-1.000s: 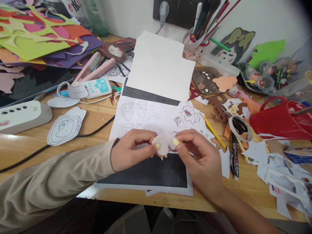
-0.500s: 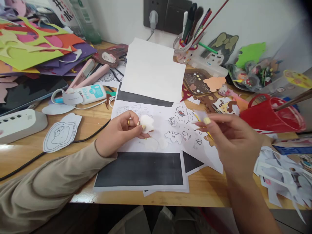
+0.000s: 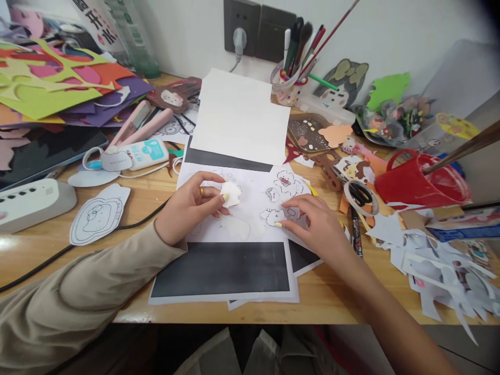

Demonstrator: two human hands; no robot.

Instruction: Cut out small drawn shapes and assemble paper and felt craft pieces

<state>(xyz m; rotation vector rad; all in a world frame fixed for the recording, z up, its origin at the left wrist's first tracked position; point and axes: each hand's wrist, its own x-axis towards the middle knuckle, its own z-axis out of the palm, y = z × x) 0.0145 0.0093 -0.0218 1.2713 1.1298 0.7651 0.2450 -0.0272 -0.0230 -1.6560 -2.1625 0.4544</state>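
While the left hand (image 3: pixel 191 205) keeps its grip pinched on the small white cutout (image 3: pixel 230 193), just above the printed sheet (image 3: pixel 250 200), the right hand (image 3: pixel 318 229) has come down from the air. Its fingers are now loose and hold nothing, with one fingertip pressing a drawn paper piece (image 3: pixel 273 215) lying on that sheet on the counter (image 3: pixel 164 185). So the two hands have parted and the cutout stays with the left.
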